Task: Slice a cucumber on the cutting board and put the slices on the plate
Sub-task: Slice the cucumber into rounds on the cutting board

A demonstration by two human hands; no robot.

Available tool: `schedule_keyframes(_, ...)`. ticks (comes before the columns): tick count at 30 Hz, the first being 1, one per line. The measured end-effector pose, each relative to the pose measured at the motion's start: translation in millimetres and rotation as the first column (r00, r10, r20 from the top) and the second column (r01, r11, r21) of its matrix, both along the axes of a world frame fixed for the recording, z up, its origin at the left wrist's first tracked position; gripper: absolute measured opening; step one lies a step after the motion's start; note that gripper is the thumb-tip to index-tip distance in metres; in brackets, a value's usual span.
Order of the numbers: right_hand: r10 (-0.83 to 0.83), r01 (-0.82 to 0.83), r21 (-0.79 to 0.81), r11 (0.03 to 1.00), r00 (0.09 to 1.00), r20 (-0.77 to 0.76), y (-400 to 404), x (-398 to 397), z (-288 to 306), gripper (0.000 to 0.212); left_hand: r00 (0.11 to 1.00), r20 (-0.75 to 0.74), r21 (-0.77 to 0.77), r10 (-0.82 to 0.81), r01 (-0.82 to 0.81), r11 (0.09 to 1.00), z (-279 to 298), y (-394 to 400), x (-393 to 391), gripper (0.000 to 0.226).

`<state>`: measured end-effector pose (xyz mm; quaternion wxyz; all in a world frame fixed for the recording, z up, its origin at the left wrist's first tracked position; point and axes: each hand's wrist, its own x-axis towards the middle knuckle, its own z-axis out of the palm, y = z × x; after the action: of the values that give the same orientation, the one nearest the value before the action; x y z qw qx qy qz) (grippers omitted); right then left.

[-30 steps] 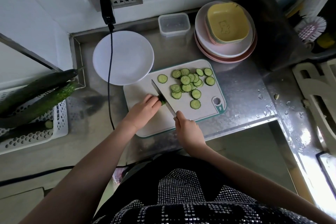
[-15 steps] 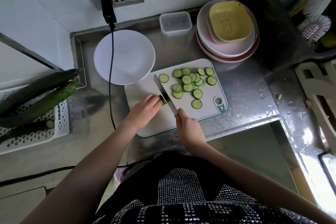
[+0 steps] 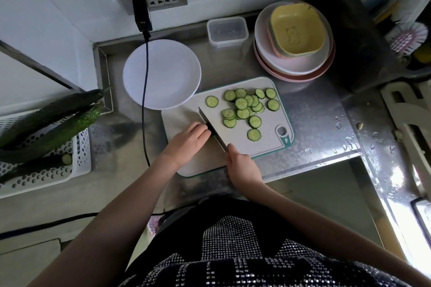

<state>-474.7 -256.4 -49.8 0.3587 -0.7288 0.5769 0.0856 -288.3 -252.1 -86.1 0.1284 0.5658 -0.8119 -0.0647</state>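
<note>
A pale cutting board [image 3: 235,144] with a green rim lies on the steel counter. Several cucumber slices [image 3: 242,109] are scattered over its far right part. My left hand [image 3: 189,140] curls over a short cucumber stub [image 3: 208,127], of which only the dark end shows at my fingertips. My right hand [image 3: 241,163] grips the handle of a knife [image 3: 211,127]; the blade lies against the stub's end, tip pointing away from me. A white plate [image 3: 175,72] with nothing on it sits behind the board at the left.
A black cable [image 3: 145,105] hangs from the wall socket across the plate's left side. A white perforated basket [image 3: 77,161] at the left holds whole cucumbers [image 3: 51,128]. A clear lidded box [image 3: 227,30] and stacked bowls and plates [image 3: 293,39] stand at the back right.
The knife has come down close against my left fingertips, and less of the stub shows than before. The slices on the board lie as they did.
</note>
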Motion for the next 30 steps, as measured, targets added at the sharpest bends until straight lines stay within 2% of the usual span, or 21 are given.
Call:
schedule_keyframes(3, -0.015, 0.015, -0.019, 1.0, 1.0, 0.0, -2.9, -4.0, 2.6, 0.011, 1.0, 0.0, 0.003, 0.001, -0.001, 1.0, -3.2, -0.6, 1.1, 0.038)
schedule_keyframes(6, -0.078, 0.083, -0.071, 0.994, 0.994, 0.072, -4.4, -9.6, 8.7, 0.015, 1.0, -0.009, -0.015, 0.005, -0.005, 1.0, -1.0, 0.2, 0.5, 0.032)
schedule_keyframes(11, -0.026, 0.037, -0.082, 0.996, 0.991, 0.134, 1.9, -5.8, 14.9, 0.018, 1.0, 0.007, -0.033, 0.021, -0.021, 0.999, 3.3, 0.0, -1.8, 0.029)
schedule_keyframes(19, -0.048, 0.058, -0.071, 0.996, 0.988, 0.146, 2.5, -2.2, 13.0, 0.018, 0.999, 0.013, -0.029, 0.034, -0.034, 0.999, 3.3, -0.4, -2.3, 0.03)
schedule_keyframes(30, -0.007, 0.007, 0.006, 1.0, 1.0, 0.014, 2.3, -1.0, 1.2, 0.01, 0.999, -0.032, -0.056, 0.018, -0.02, 0.998, -1.7, -0.1, -1.2, 0.034)
